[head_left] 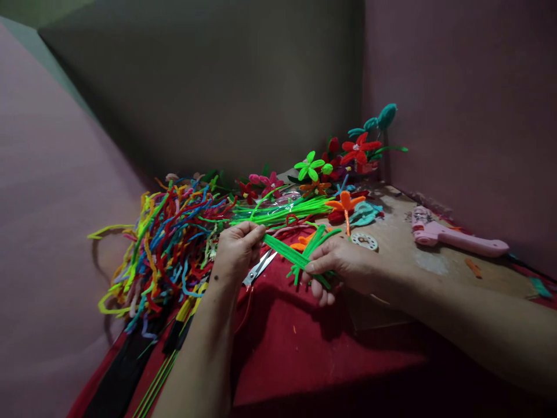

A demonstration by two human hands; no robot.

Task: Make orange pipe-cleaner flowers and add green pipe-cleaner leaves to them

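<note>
Where hands (287, 255) pinch green stems (289, 252), no lettering

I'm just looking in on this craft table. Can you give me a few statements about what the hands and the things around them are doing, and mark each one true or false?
1. Both hands hold green pipe cleaners. True: the left hand pinches one end, the right hand grips the other.
2. The scissors are in the right hand. False: they lie on the red cloth below the hands.
3. A pink glue gun lies on the board at the right. True.
4. The tangled multicoloured pipe cleaners lie to the right of the hands. False: they are piled on the left.
5. Finished flowers stand behind the hands. True.
</note>
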